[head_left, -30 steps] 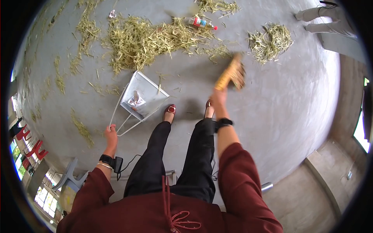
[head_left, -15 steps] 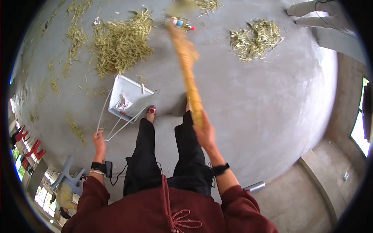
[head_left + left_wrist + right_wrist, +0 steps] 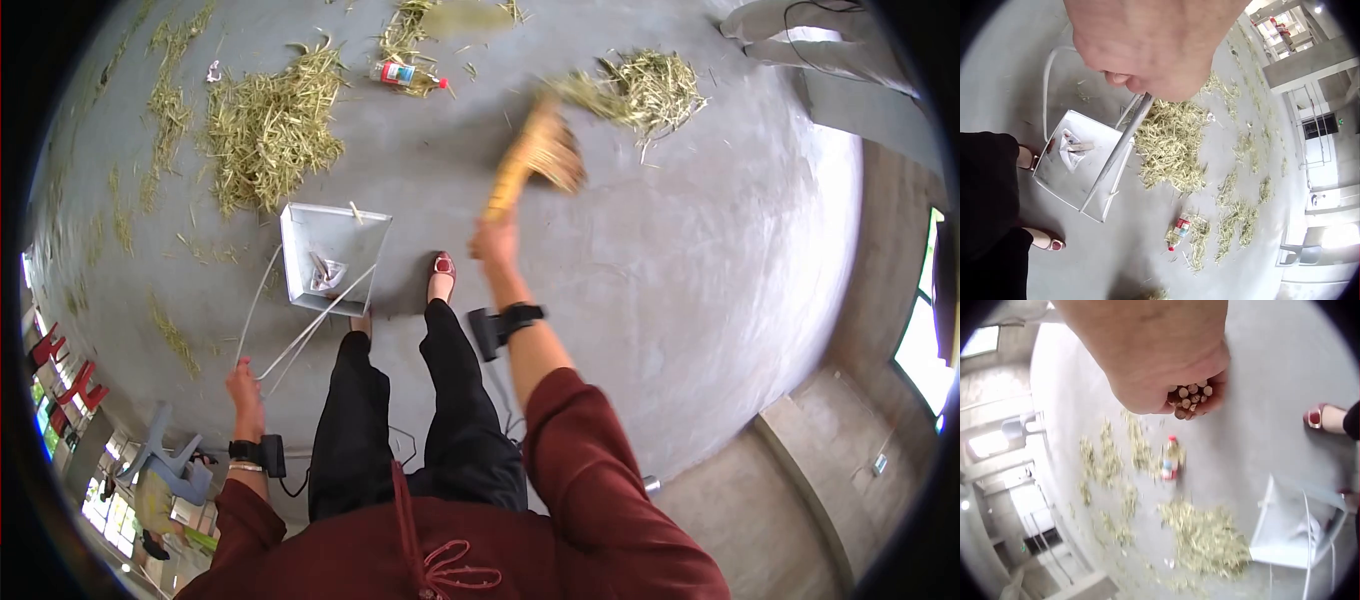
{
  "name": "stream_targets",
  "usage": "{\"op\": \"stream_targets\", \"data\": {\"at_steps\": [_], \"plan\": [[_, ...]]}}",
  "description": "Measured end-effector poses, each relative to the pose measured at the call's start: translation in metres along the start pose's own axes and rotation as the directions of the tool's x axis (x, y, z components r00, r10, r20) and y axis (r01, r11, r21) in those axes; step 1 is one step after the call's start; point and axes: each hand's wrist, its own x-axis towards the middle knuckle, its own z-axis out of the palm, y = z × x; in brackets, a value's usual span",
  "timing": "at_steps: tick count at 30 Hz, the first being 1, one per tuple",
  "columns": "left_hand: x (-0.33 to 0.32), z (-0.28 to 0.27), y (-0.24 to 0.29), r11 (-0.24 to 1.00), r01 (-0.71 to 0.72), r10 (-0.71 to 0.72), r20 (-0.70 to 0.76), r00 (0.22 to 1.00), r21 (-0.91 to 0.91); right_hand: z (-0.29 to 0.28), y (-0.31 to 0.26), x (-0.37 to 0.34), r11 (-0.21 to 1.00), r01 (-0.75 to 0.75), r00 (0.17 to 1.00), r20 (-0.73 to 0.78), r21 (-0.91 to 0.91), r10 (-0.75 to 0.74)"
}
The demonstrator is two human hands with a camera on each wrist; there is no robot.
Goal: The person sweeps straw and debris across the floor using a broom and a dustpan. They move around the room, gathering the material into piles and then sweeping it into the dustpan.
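Observation:
My left hand (image 3: 244, 392) grips the wire handle (image 3: 1116, 153) of a metal dustpan (image 3: 345, 228), which stands low over the floor in front of my feet. Inside the pan lies a crumpled white and red wrapper (image 3: 1072, 151). My right hand (image 3: 496, 243) holds a short broom (image 3: 515, 175) by its yellow-wrapped handle, the blurred bristle head out to the right. In the right wrist view, the handle's cut stalk ends (image 3: 1192, 394) stick out of the fist. A pile of chopped straw (image 3: 275, 130) lies just beyond the pan. Another straw pile (image 3: 655, 92) lies near the broom head.
A plastic bottle (image 3: 408, 78) with a red cap lies between the piles. More straw strips (image 3: 168, 110) trail along the left side. Another person's legs (image 3: 800, 35) stand at the far right. Plastic chairs (image 3: 165, 445) stand behind on the left.
The broom swung forward and left, then came back to the right near the second straw pile. The wide straw spread is now a narrower pile by the dustpan. My feet have stepped.

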Motion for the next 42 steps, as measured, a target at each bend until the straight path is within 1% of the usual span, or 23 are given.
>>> {"op": "stream_targets", "data": {"at_steps": [2, 4, 5, 7, 9, 11, 13, 15, 16, 18, 20, 22, 23, 24, 25, 26, 28, 30, 33, 36, 38, 41, 42], "plan": [[-0.001, 0.016, -0.001, 1.000, -0.017, 0.017, 0.022, 1.000, 0.000, 0.058, -0.023, -0.047, 0.863, 0.106, 0.994, 0.062, -0.494, -0.087], [-0.007, 0.026, 0.013, 0.999, -0.039, 0.039, 0.036, 0.999, 0.002, 0.080, -0.026, -0.065, 0.833, 0.201, 0.973, 0.206, -0.516, -0.107], [-0.004, 0.029, 0.020, 1.000, -0.014, 0.015, 0.022, 1.000, -0.006, 0.081, -0.029, -0.074, 0.838, 0.200, 0.973, 0.204, -0.508, -0.109], [-0.008, 0.042, 0.036, 1.000, 0.008, -0.008, 0.012, 1.000, -0.001, 0.049, -0.051, -0.090, 0.863, 0.265, 0.943, 0.303, -0.430, -0.139], [-0.012, 0.050, 0.042, 1.000, 0.008, -0.008, 0.010, 1.000, 0.027, -0.005, -0.055, -0.113, 0.804, 0.288, 0.950, 0.262, -0.520, -0.171], [-0.015, 0.066, 0.051, 1.000, 0.003, -0.003, 0.006, 1.000, 0.029, -0.067, -0.048, -0.139, 0.844, 0.208, 0.975, 0.173, -0.493, -0.139], [-0.017, 0.072, 0.056, 0.999, 0.002, -0.003, 0.006, 1.000, 0.044, -0.110, -0.046, -0.171, 0.934, 0.034, 0.999, -0.024, -0.356, -0.045], [-0.016, 0.087, 0.062, 1.000, -0.027, 0.027, 0.044, 0.999, 0.010, -0.150, -0.035, -0.179, 0.949, -0.128, 0.975, -0.211, -0.289, 0.068], [-0.015, 0.092, 0.065, 1.000, -0.021, 0.020, 0.049, 0.999, 0.023, -0.163, -0.031, -0.174, 0.948, -0.142, 0.972, -0.221, -0.286, 0.079], [-0.008, 0.102, 0.072, 0.996, 0.007, -0.013, 0.073, 0.997, 0.085, -0.176, -0.016, -0.151, 0.983, -0.184, 0.934, -0.312, -0.003, 0.174], [-0.010, 0.111, 0.082, 0.996, -0.011, 0.002, 0.089, 0.996, 0.093, -0.165, 0.003, -0.120, 0.938, -0.223, 0.923, -0.253, 0.267, 0.291], [-0.014, 0.117, 0.094, 0.995, -0.035, 0.025, 0.108, 0.994, 0.096, -0.101, 0.016, -0.103, 0.939, -0.270, 0.930, -0.197, 0.213, 0.312], [-0.016, 0.122, 0.100, 0.992, -0.042, 0.030, 0.100, 0.995, 0.115, -0.058, 0.024, -0.102, 0.968, -0.241, 0.944, -0.216, 0.073, 0.251], [-0.017, 0.124, 0.104, 0.989, -0.046, 0.034, 0.092, 0.995, 0.139, -0.016, -0.006, -0.115, 0.972, -0.202, 0.974, -0.082, 0.124, 0.213], [-0.017, 0.126, 0.108, 0.988, -0.048, 0.034, 0.098, 0.995, 0.148, 0.012, -0.001, -0.116, 0.996, -0.092, 0.995, -0.042, -0.003, 0.091], [-0.015, 0.130, 0.110, 0.985, -0.056, 0.040, 0.098, 0.994, 0.164, 0.028, -0.038, -0.127, 0.962, -0.269, 0.958, 0.114, 0.049, 0.262], [-0.015, 0.134, 0.116, 0.980, -0.062, 0.042, 0.107, 0.993, 0.187, 0.034, -0.052, -0.123, 0.968, -0.244, 0.925, 0.287, -0.052, 0.248], [-0.014, 0.138, 0.126, 0.962, -0.102, 0.071, 0.127, 0.989, 0.255, 0.018, -0.069, -0.126, 0.977, 0.042, 0.945, 0.327, -0.210, 0.030], [-0.015, 0.145, 0.135, 0.975, -0.074, 0.042, 0.153, 0.987, 0.212, -0.042, -0.103, -0.151, 0.914, 0.167, 0.966, 0.248, -0.370, -0.076], [-0.027, 0.160, 0.147, 0.963, -0.087, 0.056, 0.128, 0.990, 0.254, -0.120, -0.107, -0.166, 0.938, 0.222, 0.967, -0.060, -0.265, -0.246], [-0.037, 0.170, 0.152, 0.959, -0.088, 0.056, 0.124, 0.991, 0.270, -0.184, -0.103, -0.170, 0.988, -0.134, 0.956, -0.252, 0.076, 0.149], [-0.069, 0.185, 0.154, 0.961, -0.109, 0.080, 0.121, 0.989, 0.254, -0.304, -0.068, -0.144, 0.980, -0.134, 0.831, -0.522, 0.148, 0.192], [-0.073, 0.188, 0.154, 0.962, -0.119, 0.090, 0.126, 0.988, 0.247, -0.342, -0.055, -0.122, 0.967, -0.135, 0.800, -0.552, 0.214, 0.234]]}}
